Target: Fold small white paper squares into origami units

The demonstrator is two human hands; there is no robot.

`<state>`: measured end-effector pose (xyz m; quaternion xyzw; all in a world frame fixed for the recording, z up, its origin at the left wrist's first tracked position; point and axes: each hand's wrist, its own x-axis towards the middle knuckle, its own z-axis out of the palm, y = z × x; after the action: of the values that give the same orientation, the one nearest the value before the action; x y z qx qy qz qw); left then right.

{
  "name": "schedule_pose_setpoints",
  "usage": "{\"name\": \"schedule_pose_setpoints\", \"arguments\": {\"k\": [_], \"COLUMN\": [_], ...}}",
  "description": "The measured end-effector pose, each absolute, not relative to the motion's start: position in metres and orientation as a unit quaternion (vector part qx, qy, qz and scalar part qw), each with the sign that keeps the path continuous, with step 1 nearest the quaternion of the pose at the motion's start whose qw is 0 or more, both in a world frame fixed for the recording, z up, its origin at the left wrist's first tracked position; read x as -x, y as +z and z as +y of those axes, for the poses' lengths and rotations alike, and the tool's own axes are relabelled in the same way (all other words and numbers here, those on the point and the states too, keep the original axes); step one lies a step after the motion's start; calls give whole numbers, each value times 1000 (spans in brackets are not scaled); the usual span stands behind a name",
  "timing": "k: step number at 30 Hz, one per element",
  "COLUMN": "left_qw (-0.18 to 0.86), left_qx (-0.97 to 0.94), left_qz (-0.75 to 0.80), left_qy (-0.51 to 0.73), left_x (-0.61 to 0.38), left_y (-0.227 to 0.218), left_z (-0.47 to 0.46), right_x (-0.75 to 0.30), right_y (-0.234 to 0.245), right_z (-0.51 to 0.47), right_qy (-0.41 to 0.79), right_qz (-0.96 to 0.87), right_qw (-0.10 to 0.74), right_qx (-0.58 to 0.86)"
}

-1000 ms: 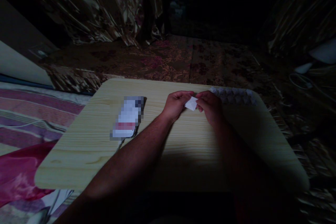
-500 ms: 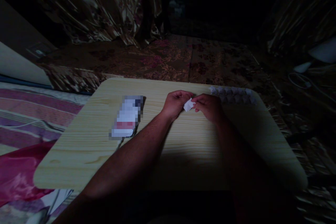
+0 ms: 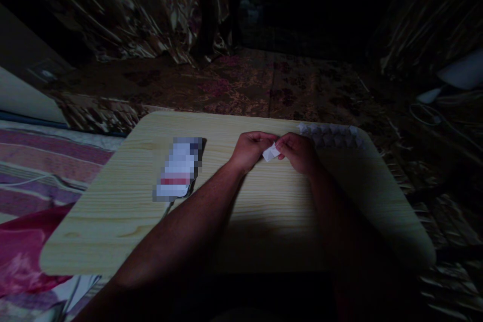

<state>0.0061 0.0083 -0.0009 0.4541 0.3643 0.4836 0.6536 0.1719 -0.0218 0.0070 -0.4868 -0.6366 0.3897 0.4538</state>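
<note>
Over the far middle of the wooden table (image 3: 264, 201), a small folded piece of white paper (image 3: 270, 153) is held between both hands. My left hand (image 3: 249, 150) is closed, with thumb and fingers pinching the paper's left side. Closed on its right side is my right hand (image 3: 298, 152), thumb and forefinger pressed together at its edge. The fingertips hide part of the paper. Just beyond my right hand, small white folded paper pieces (image 3: 332, 136) stand in two rows near the table's far right edge.
A phone (image 3: 177, 167), its screen blurred out, lies left of my forearms with a cable at its near end. Left of the table is a striped bedspread (image 3: 37, 161) with a pink cloth (image 3: 33, 241). A pale lamp (image 3: 460, 70) stands at the right in dim light.
My right thumb and fingers have shifted over the paper, covering more of its upper right. The whole view has moved slightly; the phone and rows stay in place.
</note>
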Motion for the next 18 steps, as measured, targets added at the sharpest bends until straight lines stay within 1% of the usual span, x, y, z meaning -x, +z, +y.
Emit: {"name": "schedule_pose_setpoints", "arguments": {"k": [6, 18], "left_qw": [673, 678], "left_qx": [-445, -437], "left_qz": [341, 350], "left_qy": [482, 477], "left_x": [-6, -5], "left_y": [-2, 5], "left_z": [8, 7], "right_x": [-171, -173], "right_y": [5, 7], "right_z": [-20, -20], "right_qy": [384, 381], "right_qz": [-631, -616], "right_qw": [459, 480], "right_qx": [494, 496]}}
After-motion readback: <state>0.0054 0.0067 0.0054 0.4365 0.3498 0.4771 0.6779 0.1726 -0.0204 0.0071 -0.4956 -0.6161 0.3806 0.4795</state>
